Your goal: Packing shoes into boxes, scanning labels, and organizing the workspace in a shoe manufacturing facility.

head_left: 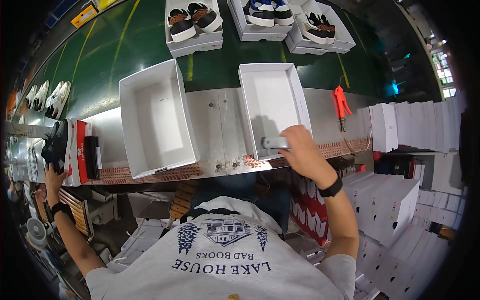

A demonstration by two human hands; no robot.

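Observation:
My right hand [304, 152] is closed around a small grey handheld tool [275, 143] with a blunt, rounded end; its exact kind is not clear. It hovers over the near part of an open white shoebox [275, 97]. At the far left, the fingers of my left hand [54, 180] curl round the near end of a dark sneaker [56, 142] with a white sole, which stands beside a red box [81, 145]. Between my arms lies another open white shoebox [159, 112], with a small dark mark on its inside.
A red air gun [341, 102] lies right of the boxes. Across the green belt [215, 67] stand white boxes with sneakers [195, 22]. More sneakers [59, 97] sit at the left. White boxes are stacked at the right [415, 125] and below the bench [380, 202].

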